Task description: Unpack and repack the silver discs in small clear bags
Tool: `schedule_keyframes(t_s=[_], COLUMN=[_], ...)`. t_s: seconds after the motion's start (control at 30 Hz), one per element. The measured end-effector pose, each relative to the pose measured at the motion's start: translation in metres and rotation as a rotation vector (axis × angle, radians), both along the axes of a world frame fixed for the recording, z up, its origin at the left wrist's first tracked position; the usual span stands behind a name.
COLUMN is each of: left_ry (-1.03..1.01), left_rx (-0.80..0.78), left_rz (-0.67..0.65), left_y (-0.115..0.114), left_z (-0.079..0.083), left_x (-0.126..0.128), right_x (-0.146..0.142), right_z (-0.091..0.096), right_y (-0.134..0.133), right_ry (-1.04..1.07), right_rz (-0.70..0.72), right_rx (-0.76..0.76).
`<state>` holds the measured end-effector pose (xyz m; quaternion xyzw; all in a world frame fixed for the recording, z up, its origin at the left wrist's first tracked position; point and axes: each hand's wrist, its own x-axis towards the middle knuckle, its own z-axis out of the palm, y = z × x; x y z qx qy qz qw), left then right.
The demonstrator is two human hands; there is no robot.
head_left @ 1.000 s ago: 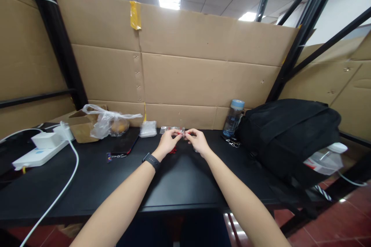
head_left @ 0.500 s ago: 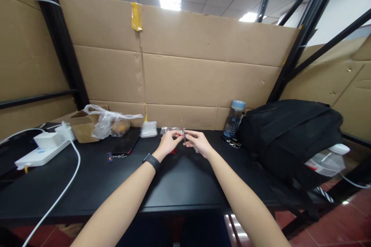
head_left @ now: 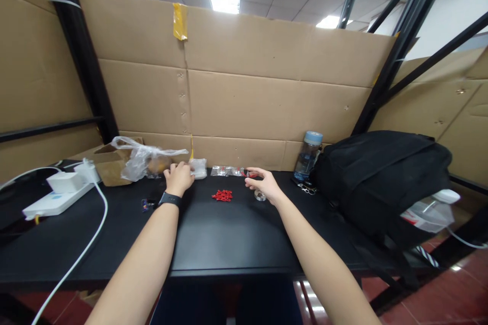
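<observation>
My left hand (head_left: 179,179) is at the left edge of a stack of small clear plastic bags (head_left: 199,168), its fingers apart and reaching over that edge. Whether the fingertips touch the bags is hard to see. My right hand (head_left: 266,186) is raised over the table with thumb and forefinger pinched on something thin and small that I cannot make out. Below that hand lies a clear round roll or ring (head_left: 260,195). Between the hands rests a pile of small red pieces (head_left: 222,195). Behind it, filled clear packets (head_left: 225,170) lie in a row.
A black backpack (head_left: 381,183) and a blue-capped water bottle (head_left: 308,156) stand on the right. To the left are a tied plastic bag (head_left: 143,158), a small cardboard box (head_left: 110,166) and a white power strip (head_left: 57,200) with its cable. A cardboard wall (head_left: 274,106) closes the back.
My left hand has parted from the right and moved left to the clear bags, uncovering the red pile. My right hand has stayed nearly in place, still pinching.
</observation>
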<state>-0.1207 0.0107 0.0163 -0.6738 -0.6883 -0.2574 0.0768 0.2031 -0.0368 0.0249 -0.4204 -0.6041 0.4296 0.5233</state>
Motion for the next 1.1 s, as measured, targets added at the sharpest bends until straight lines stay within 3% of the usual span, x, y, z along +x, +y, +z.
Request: schedule_keyframes(t_s=[0.1,0.2,0.3,0.37,0.47,0.57,0.67,0.9,1.1], left_ry=[-0.034,-0.082,-0.125,-0.155,-0.146,-0.043,0.038,0.107,0.231], left_rx=[0.002,0.127,0.274,0.309,0.235,0.128,0.010,-0.191,-0.154], left_rz=[0.051,0.093,0.040,-0.051,-0.256,-0.517,-0.654,-0.793,-0.673], left_y=[-0.003,-0.005,-0.008,-0.012,-0.020,-0.031,-0.038,-0.036,-0.038], left_z=[0.001,0.009,0.017,0.021,0.019,0.009,-0.004,-0.013,-0.015], left_x=[0.000,0.004,0.013,0.029,0.067,0.110,0.135,0.127,0.126], right_x=[0.003,0.006,0.009,0.011,0.015,0.018,0.021,0.033,0.034], right_z=[0.002,0.004,0.008,0.009,0.010,0.010,0.008,-0.002,-0.010], right_y=[0.000,-0.001,-0.002,-0.001,0.000,0.001,0.003,0.017,0.020], right_ry=[0.013,0.022,0.035,0.042,0.045,0.029,-0.009,-0.189,-0.476], right_rz=[-0.009,-0.023,-0.040,-0.051,-0.071,-0.095,-0.119,-0.179,-0.260], right_rx=[0.010,0.010,0.017,0.026,0.036,0.043,0.058,0.128,0.264])
